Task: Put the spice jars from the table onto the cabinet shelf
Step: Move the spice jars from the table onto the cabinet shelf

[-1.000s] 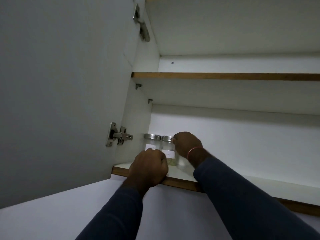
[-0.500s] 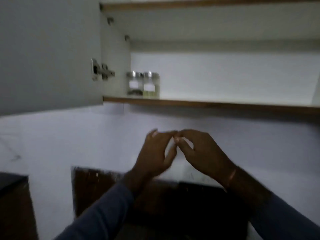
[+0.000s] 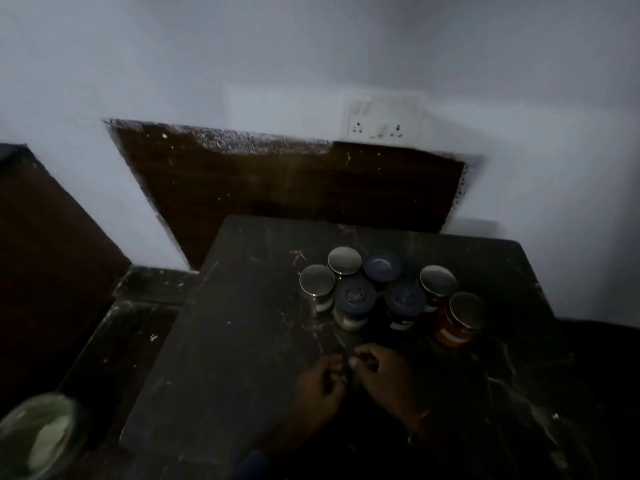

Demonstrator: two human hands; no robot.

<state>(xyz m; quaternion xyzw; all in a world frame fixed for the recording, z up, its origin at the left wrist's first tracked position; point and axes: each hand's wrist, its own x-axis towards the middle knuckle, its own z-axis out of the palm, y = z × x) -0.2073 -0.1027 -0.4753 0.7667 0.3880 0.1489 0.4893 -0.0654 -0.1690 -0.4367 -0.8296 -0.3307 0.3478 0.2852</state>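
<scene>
Dim room. White wall (image 3: 311, 57) at the far side w/ a dark wood panel (image 3: 277, 188) set into it & a socket plate (image 3: 381, 119) just above the panel's right end. A dark, scuffed desk (image 3: 225, 341) stands in front of the panel.

The spice jars (image 3: 355, 296), seven in all, sit in a tight cluster on the far-right part of the desk, all upright, lids on. Three lids are dark, four silver. The red jar (image 3: 460, 320) is at the cluster's right, near end; a silver-lid jar (image 3: 317, 279) is at its left end.

Both hands hover low over the near part of the desk, near the jars but apart from them. Left hand (image 3: 320, 384) & right hand (image 3: 384, 375) are close together, fingertips almost meeting. Fingers of both are loosely curled & released, nothing in them as far as the dim, blurred pic shows. Can't tell if they touch the desk top.

Near left corner: a round pale-green bowl (image 3: 38, 438) w/ sth whitish inside, lower than the desk & well apart from the jars.
</scene>
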